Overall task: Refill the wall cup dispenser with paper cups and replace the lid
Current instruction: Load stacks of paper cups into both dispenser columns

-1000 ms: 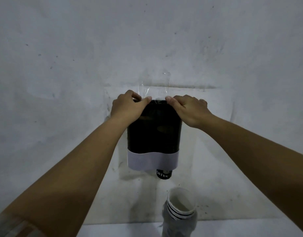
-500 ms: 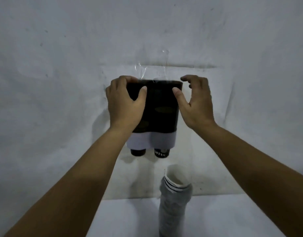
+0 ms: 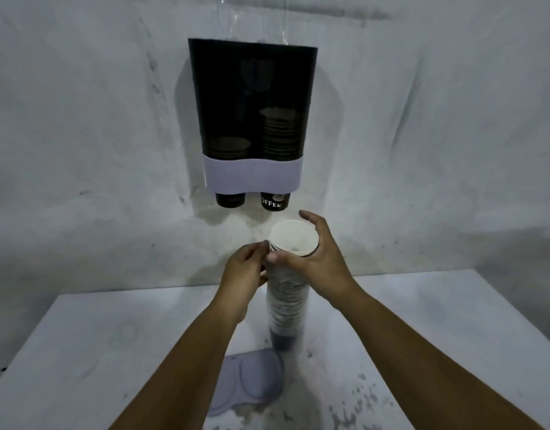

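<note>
Paper cups (image 3: 287, 293) stand in an upright stack gripped between left hand (image 3: 247, 268) and right hand (image 3: 317, 259) — the open-topped dispenser (image 3: 252, 97) hangs directly above both.

Person's body in view: two forearms w/ hands, left hand (image 3: 245, 271) and right hand (image 3: 320, 262). Both arms bare up to frame edge, no sleeve showing. No gloves, no watch, no wristband, no rings visible. Fingernails short and plain. Dim light, so finer detail can't be made out.
</note>
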